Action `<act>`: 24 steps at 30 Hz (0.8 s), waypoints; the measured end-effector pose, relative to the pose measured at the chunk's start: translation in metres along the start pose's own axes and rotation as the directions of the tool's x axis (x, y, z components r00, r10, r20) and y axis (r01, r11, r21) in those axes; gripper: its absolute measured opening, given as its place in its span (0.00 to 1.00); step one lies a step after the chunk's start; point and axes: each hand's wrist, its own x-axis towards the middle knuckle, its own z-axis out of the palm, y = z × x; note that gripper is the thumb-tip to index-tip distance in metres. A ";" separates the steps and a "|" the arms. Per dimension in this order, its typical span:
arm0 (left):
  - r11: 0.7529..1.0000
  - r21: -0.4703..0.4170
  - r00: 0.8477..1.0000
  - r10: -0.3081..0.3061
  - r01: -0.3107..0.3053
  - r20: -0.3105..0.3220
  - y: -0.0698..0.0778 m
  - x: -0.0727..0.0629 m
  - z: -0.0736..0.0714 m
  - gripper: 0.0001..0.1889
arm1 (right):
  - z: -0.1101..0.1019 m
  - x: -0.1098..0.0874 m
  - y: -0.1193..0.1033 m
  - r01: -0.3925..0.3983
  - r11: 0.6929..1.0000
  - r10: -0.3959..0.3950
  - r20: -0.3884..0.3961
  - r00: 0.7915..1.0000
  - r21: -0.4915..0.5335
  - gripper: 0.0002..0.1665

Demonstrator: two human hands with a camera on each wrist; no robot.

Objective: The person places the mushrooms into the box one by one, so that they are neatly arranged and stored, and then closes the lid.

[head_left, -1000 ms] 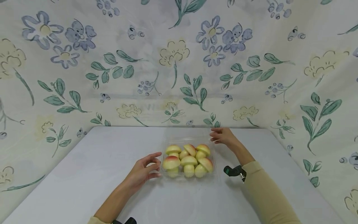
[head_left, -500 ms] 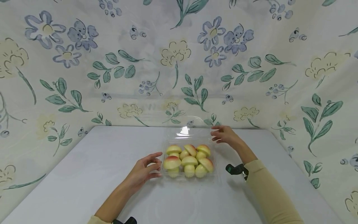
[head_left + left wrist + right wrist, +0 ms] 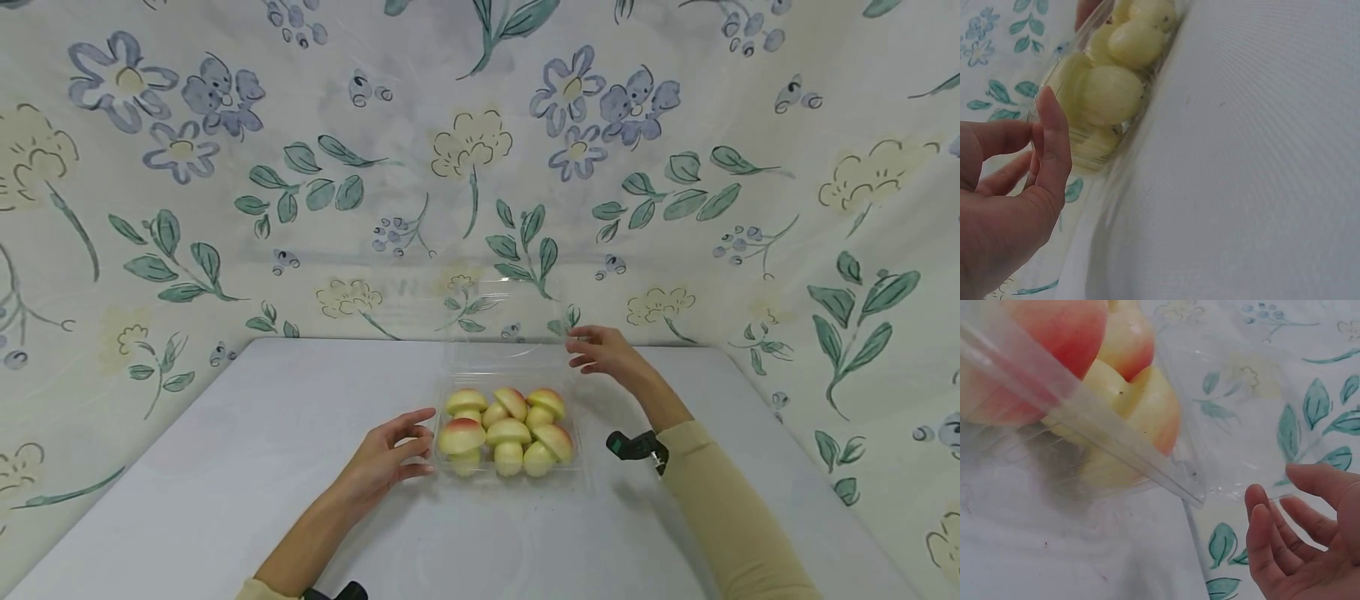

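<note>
A clear plastic clamshell box [image 3: 504,472] stands on the white table, filled with several yellow mushroom-shaped pieces [image 3: 507,433] with red-tinged caps. Its see-through lid [image 3: 506,354] is tilted up at the back. My left hand [image 3: 386,457] holds the box's left edge; in the left wrist view, thumb and fingers [image 3: 1054,140] meet at that edge beside the pale rounded stems [image 3: 1113,97]. At the lid's right edge is my right hand [image 3: 603,354]. The right wrist view shows its thumb and fingers [image 3: 1260,531] pinching the lid's rim.
The white table [image 3: 225,442] extends to both sides and in front of the box. A floral cloth [image 3: 480,208] hangs behind its far edge. Black wrist devices [image 3: 633,446] sit on the forearms, the right one low over the table.
My right hand has moved slightly upward, and the lid has swung up from lying low behind the box to standing steeper. The left hand and the mushroom-shaped pieces have stayed in place.
</note>
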 end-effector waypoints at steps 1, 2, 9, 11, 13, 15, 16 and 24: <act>1.000 0.001 1.000 0.003 -0.003 0.003 0.000 0.000 0.000 0.29 | 0.000 -0.001 -0.001 0.003 1.000 -0.003 0.000 1.000 0.000 0.30; 1.000 0.003 1.000 0.005 -0.005 0.005 0.000 0.000 0.000 0.29 | -0.001 -0.001 -0.002 0.002 1.000 -0.002 -0.003 1.000 0.007 0.30; 1.000 0.011 1.000 0.014 -0.014 0.001 0.003 0.002 0.000 0.29 | -0.004 -0.002 -0.003 -0.002 0.998 0.002 -0.001 1.000 0.061 0.30; 1.000 0.013 1.000 0.006 -0.006 -0.009 0.003 0.003 0.001 0.29 | -0.004 -0.002 -0.003 -0.003 0.997 0.003 -0.004 1.000 0.073 0.30; 1.000 0.015 1.000 0.002 -0.002 -0.014 0.004 0.003 0.001 0.29 | -0.004 -0.003 -0.002 -0.002 0.996 0.003 -0.009 1.000 0.085 0.31; 1.000 0.013 1.000 -0.002 0.002 -0.021 0.005 0.003 0.002 0.29 | -0.004 -0.002 -0.001 -0.001 0.995 0.003 -0.014 1.000 0.099 0.31; 1.000 0.010 1.000 -0.003 0.004 -0.022 0.005 0.003 0.002 0.29 | -0.005 -0.002 -0.001 0.001 0.995 0.001 -0.016 1.000 0.104 0.31; 1.000 -0.016 1.000 -0.006 0.006 -0.003 0.003 0.004 0.001 0.31 | -0.004 0.000 0.001 0.035 0.990 -0.035 -0.002 0.999 0.135 0.34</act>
